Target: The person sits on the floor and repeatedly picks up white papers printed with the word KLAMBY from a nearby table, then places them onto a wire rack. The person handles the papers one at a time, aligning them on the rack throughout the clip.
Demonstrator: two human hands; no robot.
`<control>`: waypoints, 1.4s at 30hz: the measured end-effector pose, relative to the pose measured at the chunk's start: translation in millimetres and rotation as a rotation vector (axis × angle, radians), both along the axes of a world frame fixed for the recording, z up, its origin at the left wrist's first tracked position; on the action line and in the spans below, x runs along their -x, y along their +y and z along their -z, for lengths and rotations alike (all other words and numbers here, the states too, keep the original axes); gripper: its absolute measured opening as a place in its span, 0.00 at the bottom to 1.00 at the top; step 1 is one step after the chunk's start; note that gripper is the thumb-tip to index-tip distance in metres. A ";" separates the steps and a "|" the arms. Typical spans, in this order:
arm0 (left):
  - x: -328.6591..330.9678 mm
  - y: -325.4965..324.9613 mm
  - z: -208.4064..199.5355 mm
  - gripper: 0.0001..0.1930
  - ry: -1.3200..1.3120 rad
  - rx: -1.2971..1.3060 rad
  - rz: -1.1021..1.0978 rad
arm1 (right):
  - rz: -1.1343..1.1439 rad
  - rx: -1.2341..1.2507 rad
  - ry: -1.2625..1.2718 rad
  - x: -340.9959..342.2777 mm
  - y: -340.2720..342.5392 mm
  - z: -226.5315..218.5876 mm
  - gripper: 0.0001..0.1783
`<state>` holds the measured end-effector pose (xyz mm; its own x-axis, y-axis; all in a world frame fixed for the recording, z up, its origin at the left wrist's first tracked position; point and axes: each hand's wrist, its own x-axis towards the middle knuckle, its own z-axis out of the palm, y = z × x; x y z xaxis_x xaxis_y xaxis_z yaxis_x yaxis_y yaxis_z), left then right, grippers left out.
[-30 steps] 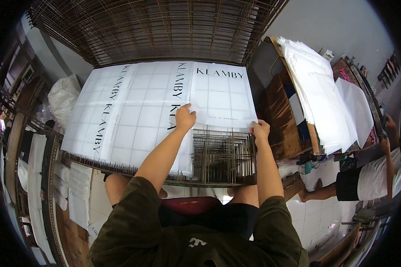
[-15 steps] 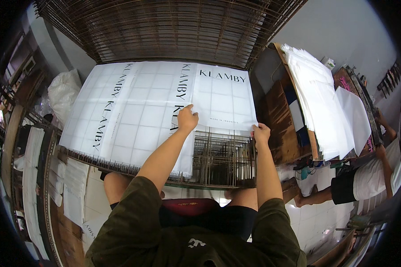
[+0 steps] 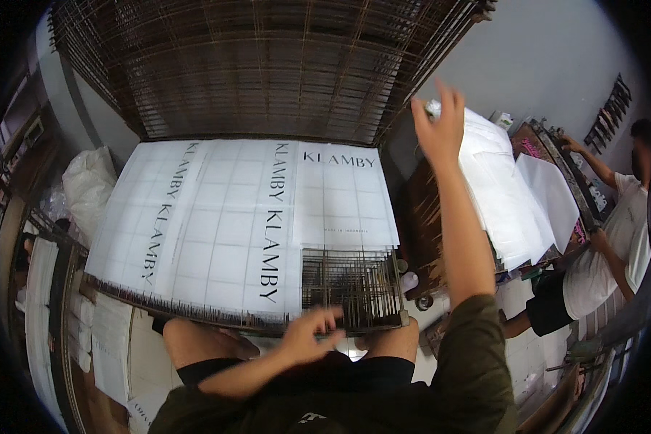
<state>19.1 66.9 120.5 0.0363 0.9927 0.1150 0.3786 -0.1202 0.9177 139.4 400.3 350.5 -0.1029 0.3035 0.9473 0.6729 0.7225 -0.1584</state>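
My right hand (image 3: 441, 130) is raised at the far right with its fingers apart, between the edge of the lifted wire racks (image 3: 267, 72) and a stack of white sheets (image 3: 495, 192). Whether it touches either one I cannot tell. Low over the near edge of the wire rack (image 3: 351, 278), my left hand (image 3: 307, 336) hovers slightly blurred, fingers spread and holding nothing. Large white translucent sheets with black lettering (image 3: 228, 239) lie flat across the rack's left and middle. A smaller printed sheet (image 3: 346, 202) covers its far right part, leaving bare wires at the near right.
The sheet stack rests on a wooden stand (image 3: 421, 246) to the right. Farther right, a person (image 3: 607, 239) stands at a long work table (image 3: 557, 173). A plastic bag (image 3: 87, 184) and shelves of paper (image 3: 42, 289) stand on the left.
Both hands have left the smaller sheet, which now lies flat. My right hand has risen far and rightward toward the stack; my left has drawn back to the rack's near edge. The view has shifted.
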 end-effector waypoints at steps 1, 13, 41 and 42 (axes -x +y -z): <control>-8.1 -22.3 9.2 0.22 0.021 -0.053 0.104 | -0.010 -0.209 -0.048 7.7 8.4 -44.3 0.30; 8.0 -80.4 155.8 0.24 0.238 0.193 0.137 | 0.273 -0.197 -0.361 62.3 50.2 -174.9 0.28; 9.0 -79.1 173.2 0.28 0.198 0.405 0.213 | -0.340 0.500 -0.516 -70.3 -281.5 208.8 0.14; 9.1 -78.5 171.3 0.28 0.199 0.424 0.216 | -0.351 0.556 -0.531 -71.9 -283.2 212.4 0.15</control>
